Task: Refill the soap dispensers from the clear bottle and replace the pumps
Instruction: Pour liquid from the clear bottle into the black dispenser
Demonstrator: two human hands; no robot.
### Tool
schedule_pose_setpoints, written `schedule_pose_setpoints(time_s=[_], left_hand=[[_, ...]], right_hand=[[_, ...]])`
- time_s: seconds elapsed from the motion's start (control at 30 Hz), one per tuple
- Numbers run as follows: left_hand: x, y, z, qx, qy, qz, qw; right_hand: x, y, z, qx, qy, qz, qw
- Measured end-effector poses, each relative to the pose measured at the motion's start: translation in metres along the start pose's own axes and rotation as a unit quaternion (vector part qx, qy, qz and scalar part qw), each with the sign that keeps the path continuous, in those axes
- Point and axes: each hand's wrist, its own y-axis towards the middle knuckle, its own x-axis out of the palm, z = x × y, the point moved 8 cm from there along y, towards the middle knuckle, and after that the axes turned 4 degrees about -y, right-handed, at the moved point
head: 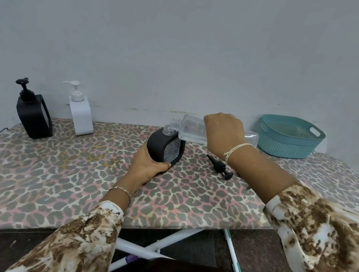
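The right hand (223, 136) has its grip wrapped around the clear square plastic bottle (193, 129), tipped nearly flat, its threaded mouth just above the open neck of the black dispenser with a clear window (165, 146). The left hand (148, 166) clasps that dispenser's base, tilting it on the leopard-print worktop (58, 166). Both necks are narrow, so a wobble could spill soap. The removed black pump (219, 167) lies below the pouring grip.

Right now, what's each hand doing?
Left hand: closed on the open black dispenser, steadying it.
Right hand: closed on the clear bottle, tipped toward the dispenser's neck.
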Motion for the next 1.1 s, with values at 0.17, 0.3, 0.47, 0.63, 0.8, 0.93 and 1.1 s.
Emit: schedule_pose_setpoints(time_s=[0.17,0.3,0.47,0.63,0.8,0.93,1.1], left_hand=[[0.0,-0.0006,0.0004,0.0,-0.005,-0.002,1.0],[0.0003,0.0,-0.0007,-0.001,-0.007,-0.006,1.0],[0.0002,0.002,-0.0032,-0.001,-0.005,-0.005,1.0],[0.0005,0.0027,-0.0031,0.004,-0.004,-0.004,1.0],[0.0009,0.0036,-0.0038,0.003,-0.005,-0.004,1.0],[0.0005,0.0037,-0.004,0.002,-0.01,-0.005,1.0],[0.0015,0.0032,-0.0054,-0.006,-0.02,-0.008,1.0]], right_hand=[[-0.0003,0.0004,-0.0005,0.004,-0.005,0.004,1.0],[-0.0008,0.0004,-0.0003,0.004,-0.004,0.003,1.0],[-0.0013,0.0004,-0.0005,0.003,-0.004,0.003,1.0],[-0.0014,-0.0007,-0.0008,0.004,-0.003,0.001,1.0],[-0.0021,-0.0008,-0.0006,0.005,-0.004,0.005,1.0],[-0.0019,-0.0004,-0.0007,0.006,-0.001,0.0,1.0],[-0.0019,-0.0007,-0.0008,0.004,-0.001,-0.003,1.0]])
